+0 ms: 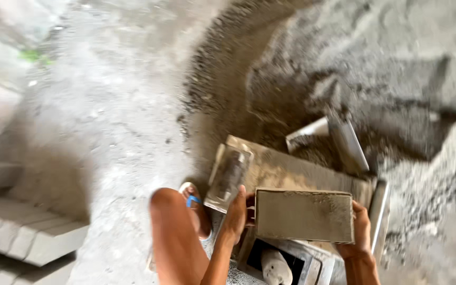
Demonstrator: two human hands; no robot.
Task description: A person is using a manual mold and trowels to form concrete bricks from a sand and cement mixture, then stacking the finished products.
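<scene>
Hands grip the two short ends of a grey cement block (304, 215) in the lower centre of the frame: the left hand (237, 214) is pressed flat against its left end, the right hand (361, 228) is wrapped round its right end, so both are clamped on the block and set well apart from each other. The block is held level above a metal mould (296, 257) at the bottom edge, whose dark opening shows just under it. Going by how it sits clear of the mould with clean, firm faces, I judge the block already shaped and lifted out; it has not been set down anywhere yet.

A finished row of grey blocks (25, 232) lies at the lower left of the frame, which suggests earlier pieces are already laid out and this one remains to be carried there. Behind the held block a flat wooden board (291, 169) rests on the ground, with a rectangular dusty tamper-like piece (229, 178) lying tilted at its left end. In the upper right a heap of dark wet sand mix (312, 89) spreads widely, with a shovel blade (347, 142) stuck at its near edge, so material for more blocks is plainly left. The person's bare leg (175, 237) and a sandalled foot (199, 208) stand just left of the mould on the pale concrete floor (106, 105).
</scene>
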